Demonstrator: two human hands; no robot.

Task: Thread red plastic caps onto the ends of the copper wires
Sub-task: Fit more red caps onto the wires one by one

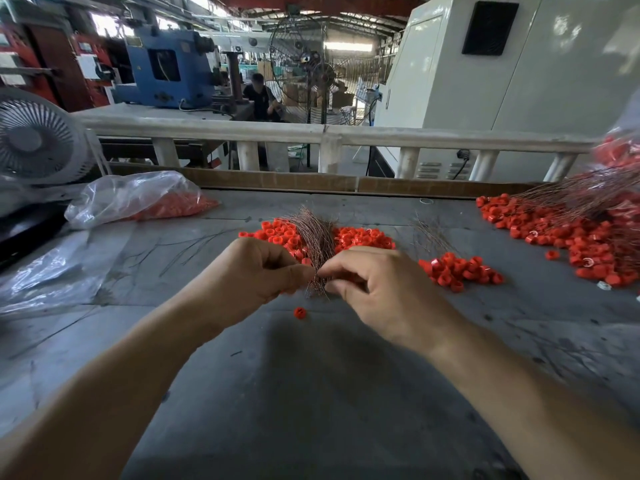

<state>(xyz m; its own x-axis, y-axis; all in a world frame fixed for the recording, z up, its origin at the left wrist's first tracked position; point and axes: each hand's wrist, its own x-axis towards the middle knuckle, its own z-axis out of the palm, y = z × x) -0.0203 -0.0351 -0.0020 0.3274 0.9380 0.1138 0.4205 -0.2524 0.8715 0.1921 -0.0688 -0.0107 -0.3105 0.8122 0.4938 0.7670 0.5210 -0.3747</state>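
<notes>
Copper wires (317,237) bunched between both hands, long axis running away from worker, far ends fanning over red caps (363,237) heaped just beyond knuckles. Left hand (263,271) curled, gripping bundle; right hand (377,285) pinching strand ends at bundle's near side. Lone stray cap (300,312) lies beneath hands.
</notes>
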